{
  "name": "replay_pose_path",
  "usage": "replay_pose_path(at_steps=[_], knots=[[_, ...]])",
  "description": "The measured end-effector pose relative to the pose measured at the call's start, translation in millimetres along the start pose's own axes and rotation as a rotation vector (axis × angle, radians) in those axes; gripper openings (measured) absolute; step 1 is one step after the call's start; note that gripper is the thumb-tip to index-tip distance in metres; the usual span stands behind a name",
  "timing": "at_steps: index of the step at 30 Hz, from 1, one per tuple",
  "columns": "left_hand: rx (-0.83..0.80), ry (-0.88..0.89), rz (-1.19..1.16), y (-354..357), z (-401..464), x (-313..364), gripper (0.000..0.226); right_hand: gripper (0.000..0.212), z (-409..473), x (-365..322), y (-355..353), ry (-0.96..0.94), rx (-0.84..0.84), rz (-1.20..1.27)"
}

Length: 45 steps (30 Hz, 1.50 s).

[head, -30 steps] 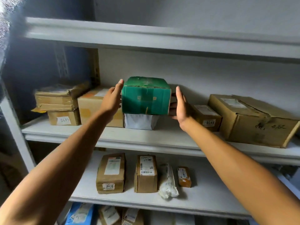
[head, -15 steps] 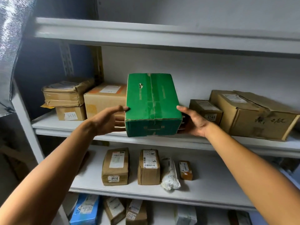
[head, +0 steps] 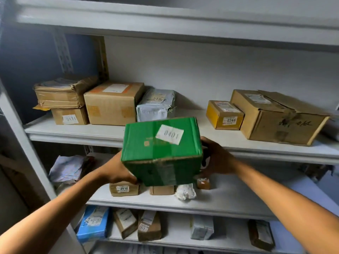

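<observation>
Holding: the left hand and the right hand carry a green cardboard box between them, in the air just in front of the edge of the middle shelf.
Left hand: its fingers curl around the lower left corner of the box.
Right hand: it grips the right face with bent fingers; the fingertips are hidden behind the box.
Box: it is tilted, and a white sticker reading "0401" is on the face turned up.
Surface: the middle shelf is pale grey metal and carries brown cartons, a grey plastic parcel and a yellow box marked 0346.
Room: a plain pale wall is behind the shelf, and there is a dark blue corner at the left.
Change: one second before, the box stands on the grey plastic parcel; now it is off the shelf, lower and nearer, and the parcel is uncovered.
</observation>
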<state>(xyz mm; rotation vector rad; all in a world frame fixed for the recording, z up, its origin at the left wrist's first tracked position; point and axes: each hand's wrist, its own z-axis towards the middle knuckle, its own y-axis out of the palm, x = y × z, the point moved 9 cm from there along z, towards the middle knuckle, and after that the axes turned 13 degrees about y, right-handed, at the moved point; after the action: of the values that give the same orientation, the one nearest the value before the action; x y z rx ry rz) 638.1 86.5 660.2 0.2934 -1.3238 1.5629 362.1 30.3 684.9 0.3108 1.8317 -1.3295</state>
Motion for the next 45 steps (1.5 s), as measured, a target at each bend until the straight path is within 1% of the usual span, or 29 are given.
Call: replay_pose_path(at_steps=[1, 2, 3, 4, 5, 6, 7, 9, 10, 12, 13, 15, 16, 18, 19, 20, 21, 22, 23, 24, 25, 27, 29, 30, 36, 38, 40, 42, 45], knots=[[0.063, 0.15, 0.174, -4.4, -3.4, 15.4, 0.049, 0.099, -1.9, 7.5, 4.6, 0.0, 0.011, -0.042], [0.086, 0.302, 0.34, -2.3, -8.1, 30.6, 0.04, 0.093, -5.9, 13.3, 7.6, -0.038, 0.054, -0.096], [0.095, 0.41, 0.482, 2.7, -12.8, 37.4, 0.037, 0.085, -12.4, 13.8, 13.5, -0.114, 0.09, -0.218], [0.099, 0.435, 0.557, 8.3, -16.1, 40.5, 0.042, 0.081, -20.2, 11.4, 14.6, -0.199, 0.176, -0.308], [0.128, 0.405, 0.563, 12.6, -18.3, 38.6, 0.054, 0.083, -27.5, 12.4, 15.9, -0.242, 0.228, -0.348], [0.191, 0.402, 0.587, 15.1, -20.2, 42.9, 0.064, 0.085, -35.8, 9.6, 18.1, -0.328, 0.296, -0.41], [0.253, 0.438, 0.652, 17.8, -23.3, 46.8, 0.064, 0.083, -45.8, 3.9, 22.5, -0.404, 0.359, -0.481], [0.308, 0.571, 0.828, 26.2, -29.9, 58.6, 0.054, 0.072, -56.0, 3.2, 21.1, -0.41, 0.475, -0.47], [0.292, 0.623, 0.882, 30.2, -31.1, 60.9, 0.052, 0.068, -59.9, 7.0, 19.7, -0.401, 0.561, -0.479], [0.265, 0.711, 0.947, 38.9, -32.2, 68.1, 0.049, 0.054, -72.2, 6.6, 23.2, -0.413, 0.649, -0.507], [0.269, 0.743, 0.969, 43.0, -33.7, 72.3, 0.046, 0.047, -73.3, 9.5, 21.8, -0.419, 0.66, -0.48], [0.277, 0.772, 0.973, 47.9, -35.6, 79.8, 0.047, 0.049, -74.9, 18.9, 18.4, -0.394, 0.671, -0.502], [0.271, 0.762, 0.948, 47.5, -36.2, 81.0, 0.052, 0.051, -74.6, 21.1, 17.4, -0.364, 0.648, -0.49], [0.198, 0.688, 0.875, 45.7, -36.4, 74.9, 0.072, 0.036, -69.5, 30.9, 21.3, -0.283, 0.505, -0.405], [0.13, 0.632, 0.841, 45.4, -36.5, 70.5, 0.086, 0.027, -65.3, 37.6, 19.9, -0.172, 0.425, -0.339], [0.058, 0.569, 0.807, 46.1, -37.4, 66.2, 0.099, 0.025, -66.5, 39.6, 27.0, -0.082, 0.321, -0.271], [-0.002, 0.514, 0.772, 47.2, -38.3, 64.0, 0.108, 0.032, -72.8, 40.8, 31.5, 0.046, 0.195, -0.057], [-0.041, 0.463, 0.73, 49.1, -39.3, 65.7, 0.114, 0.037, -83.5, 33.3, 39.1, 0.047, 0.039, 0.066], [-0.055, 0.424, 0.678, 51.1, -39.9, 69.1, 0.115, 0.043, -89.6, 31.9, 52.8, 0.024, -0.107, -0.018], [-0.057, 0.389, 0.614, 53.9, -40.0, 75.0, 0.114, 0.046, -88.1, 51.1, 63.6, 0.099, -0.229, -0.079], [-0.052, 0.354, 0.552, 56.8, -39.5, 81.5, 0.111, 0.045, -77.4, 86.0, 68.2, 0.216, -0.29, -0.031], [-0.032, 0.288, 0.479, 62.5, -36.5, 96.2, 0.107, 0.042, -83.8, 104.4, 70.1, 0.354, -0.317, 0.05], [-0.018, 0.25, 0.465, 67.8, -31.4, 110.3, 0.103, 0.036, -93.4, 110.2, 78.2, 0.423, -0.373, 0.006], [-0.018, 0.239, 0.467, 69.9, -28.7, 116.8, 0.102, 0.035, -96.4, 112.1, 83.1, 0.433, -0.398, 0.004], [-0.058, 0.215, 0.474, 71.2, -21.9, 130.1, 0.097, 0.04, -99.6, 119.9, 95.6, 0.447, -0.374, 0.081], [-0.078, 0.21, 0.486, 71.8, -22.4, 128.0, 0.096, 0.042, -101.3, 118.2, 98.9, 0.439, -0.39, 0.143], [-0.092, 0.184, 0.466, 70.2, -21.1, 122.8, 0.098, 0.041, -101.6, 119.5, 101.2, 0.428, -0.399, 0.275], [-0.075, 0.077, 0.349, 61.1, -19.4, 104.9, 0.097, 0.036, -101.6, 112.7, 107.0, 0.365, -0.436, 0.482], [-0.1, -0.066, -0.023, 61.6, -22.7, 70.7, 0.074, 0.047, -101.1, 99.0, 113.9, 0.263, -0.479, 0.736]])
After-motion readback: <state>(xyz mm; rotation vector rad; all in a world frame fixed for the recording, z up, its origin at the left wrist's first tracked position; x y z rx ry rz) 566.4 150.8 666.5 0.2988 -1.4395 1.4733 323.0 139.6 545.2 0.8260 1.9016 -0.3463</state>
